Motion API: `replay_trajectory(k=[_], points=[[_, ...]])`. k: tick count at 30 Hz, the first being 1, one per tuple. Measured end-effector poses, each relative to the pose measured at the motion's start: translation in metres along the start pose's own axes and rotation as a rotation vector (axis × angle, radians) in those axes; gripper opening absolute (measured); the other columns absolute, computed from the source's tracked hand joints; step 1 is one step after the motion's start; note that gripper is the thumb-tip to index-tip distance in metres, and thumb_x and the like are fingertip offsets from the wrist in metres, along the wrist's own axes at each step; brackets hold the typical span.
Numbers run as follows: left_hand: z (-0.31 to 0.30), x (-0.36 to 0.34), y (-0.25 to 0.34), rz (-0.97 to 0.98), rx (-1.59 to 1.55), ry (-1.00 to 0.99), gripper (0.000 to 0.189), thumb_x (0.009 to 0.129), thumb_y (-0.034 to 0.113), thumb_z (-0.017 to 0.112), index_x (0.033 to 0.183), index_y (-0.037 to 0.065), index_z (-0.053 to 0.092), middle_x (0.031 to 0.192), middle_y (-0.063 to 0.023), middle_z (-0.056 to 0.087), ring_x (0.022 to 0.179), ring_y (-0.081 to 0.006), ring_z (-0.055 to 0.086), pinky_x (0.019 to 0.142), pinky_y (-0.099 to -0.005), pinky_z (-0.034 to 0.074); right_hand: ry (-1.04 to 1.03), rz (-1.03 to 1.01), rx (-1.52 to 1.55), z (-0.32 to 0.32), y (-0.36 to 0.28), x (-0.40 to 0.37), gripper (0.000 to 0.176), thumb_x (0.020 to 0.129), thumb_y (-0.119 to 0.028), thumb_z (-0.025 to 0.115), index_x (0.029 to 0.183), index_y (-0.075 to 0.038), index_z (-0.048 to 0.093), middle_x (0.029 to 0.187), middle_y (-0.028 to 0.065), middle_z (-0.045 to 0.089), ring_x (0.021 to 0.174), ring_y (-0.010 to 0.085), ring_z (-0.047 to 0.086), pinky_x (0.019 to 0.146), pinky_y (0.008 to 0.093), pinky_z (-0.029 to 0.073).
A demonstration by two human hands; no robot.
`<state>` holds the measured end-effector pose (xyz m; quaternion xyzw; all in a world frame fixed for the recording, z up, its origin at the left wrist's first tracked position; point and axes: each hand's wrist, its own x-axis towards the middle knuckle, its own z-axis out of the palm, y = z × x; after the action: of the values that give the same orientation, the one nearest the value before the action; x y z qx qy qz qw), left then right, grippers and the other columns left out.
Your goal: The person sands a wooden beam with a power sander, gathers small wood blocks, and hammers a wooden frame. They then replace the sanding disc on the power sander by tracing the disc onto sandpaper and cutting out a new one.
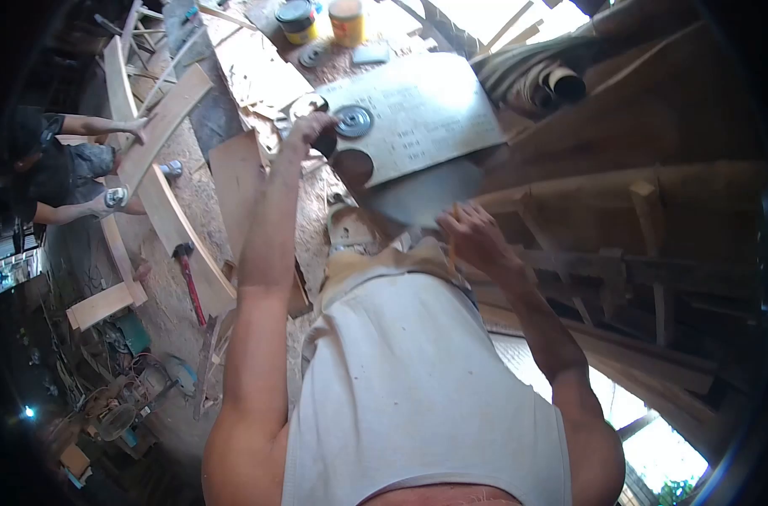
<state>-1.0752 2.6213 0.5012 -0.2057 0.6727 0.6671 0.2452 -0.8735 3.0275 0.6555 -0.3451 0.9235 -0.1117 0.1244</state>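
A pale metal-looking panel with small printed marks (426, 110) lies in front of me. On its left part rests a round grey disc (354, 121), beside a dark round opening (352, 167). My left hand (314, 129) is at the panel's left edge, its fingers closed at the disc's rim. Near the panel's lower edge, my right hand (477, 232) is closed around a thin yellowish stick, perhaps a pencil (453, 246). A smooth grey surface (430, 196) shows between the panel and my right hand.
Two tubs (348, 23) stand beyond the panel. Rolled material (561, 83) lies at the right. A red-handled hammer (187, 282) rests on a curved board (177, 232). At the left, another person's hands (135, 129) are on a plank (166, 126).
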Motion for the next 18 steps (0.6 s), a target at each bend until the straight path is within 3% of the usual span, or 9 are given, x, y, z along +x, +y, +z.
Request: replay_trajectory(k=[2,4,5,7,10,11,13,14,18], points=[[-0.011,0.028,-0.031,0.062,0.055,0.027,0.042,0.078,0.030,0.096,0.102,0.001,0.076,0.090,-0.0054,0.076,0.077,-0.0146,0.068,0.072,-0.0320,0.055,0.015,0.033,0.050,-0.063,-0.014,-0.022,0.016,0.091,-0.005,0.066,0.106,-0.007,0.071,0.094,0.0165,0.072,0.091,0.0344,0.072,0.081,0.0458,0.057],[0.004,0.010,-0.037,0.117,-0.024,0.061,0.058,0.075,0.032,0.099,0.114,-0.001,0.071,0.097,-0.0062,0.075,0.085,-0.0144,0.067,0.075,-0.0319,0.056,0.221,0.082,0.072,-0.125,-0.024,-0.041,0.007,0.097,-0.007,0.065,0.100,-0.004,0.070,0.082,0.0170,0.070,0.078,0.0341,0.072,0.074,0.0488,0.057],[0.014,-0.009,-0.030,0.137,0.108,0.189,0.053,0.076,0.030,0.098,0.111,-0.001,0.072,0.098,-0.0063,0.075,0.084,-0.0132,0.067,0.075,-0.0310,0.056,0.281,0.133,0.043,-0.149,-0.022,-0.044,0.009,0.099,-0.009,0.064,0.102,-0.004,0.071,0.085,0.0174,0.071,0.080,0.0339,0.072,0.074,0.0492,0.057],[0.021,-0.023,-0.043,0.207,0.151,0.147,0.047,0.080,0.025,0.096,0.109,-0.002,0.069,0.096,-0.0072,0.074,0.082,-0.0123,0.067,0.074,-0.0294,0.057,0.413,0.251,-0.024,-0.188,-0.021,-0.046,0.013,0.103,-0.014,0.063,0.107,-0.006,0.072,0.092,0.0178,0.073,0.083,0.0335,0.073,0.075,0.0491,0.057],[0.056,-0.089,-0.042,0.203,-0.044,0.072,0.041,0.085,0.021,0.091,0.106,-0.002,0.063,0.090,-0.0076,0.071,0.069,-0.0136,0.069,0.056,-0.0274,0.056,0.506,0.428,-0.233,-0.243,-0.027,-0.019,0.021,0.108,-0.022,0.060,0.115,-0.007,0.073,0.100,0.0186,0.075,0.089,0.0324,0.075,0.076,0.0463,0.058],[0.064,-0.107,-0.042,0.086,-0.028,0.095,0.039,0.087,0.023,0.089,0.105,-0.001,0.064,0.087,-0.0079,0.071,0.059,-0.0133,0.067,0.049,-0.0269,0.053,0.554,0.277,-0.849,-0.247,-0.018,-0.010,0.023,0.108,-0.023,0.059,0.116,-0.007,0.073,0.102,0.0172,0.076,0.090,0.0313,0.075,0.077,0.0451,0.059],[0.070,-0.129,-0.037,0.081,0.040,0.079,0.036,0.088,0.022,0.088,0.103,0.000,0.064,0.084,-0.0073,0.069,0.052,-0.0119,0.062,0.048,-0.0267,0.050,0.749,0.130,-0.786,-0.254,-0.009,0.027,0.023,0.108,-0.024,0.060,0.118,-0.008,0.074,0.106,0.0135,0.076,0.091,0.0281,0.075,0.078,0.0422,0.060],[0.071,-0.134,-0.034,0.079,0.070,0.071,0.035,0.088,0.022,0.088,0.102,0.000,0.064,0.083,-0.0070,0.069,0.052,-0.0114,0.061,0.048,-0.0268,0.049,0.863,0.155,-0.101,-0.258,-0.013,0.059,0.021,0.107,-0.023,0.062,0.119,-0.010,0.074,0.108,0.0112,0.076,0.091,0.0259,0.075,0.078,0.0405,0.061],[0.071,-0.136,-0.039,0.074,0.104,0.042,0.032,0.089,0.022,0.087,0.098,0.001,0.064,0.079,-0.0058,0.067,0.051,-0.0103,0.058,0.047,-0.0274,0.046,0.848,-0.151,-0.328,-0.195,0.020,0.173,0.017,0.095,-0.010,0.070,0.111,-0.012,0.075,0.107,0.0084,0.076,0.088,0.0254,0.074,0.077,0.0381,0.062]])
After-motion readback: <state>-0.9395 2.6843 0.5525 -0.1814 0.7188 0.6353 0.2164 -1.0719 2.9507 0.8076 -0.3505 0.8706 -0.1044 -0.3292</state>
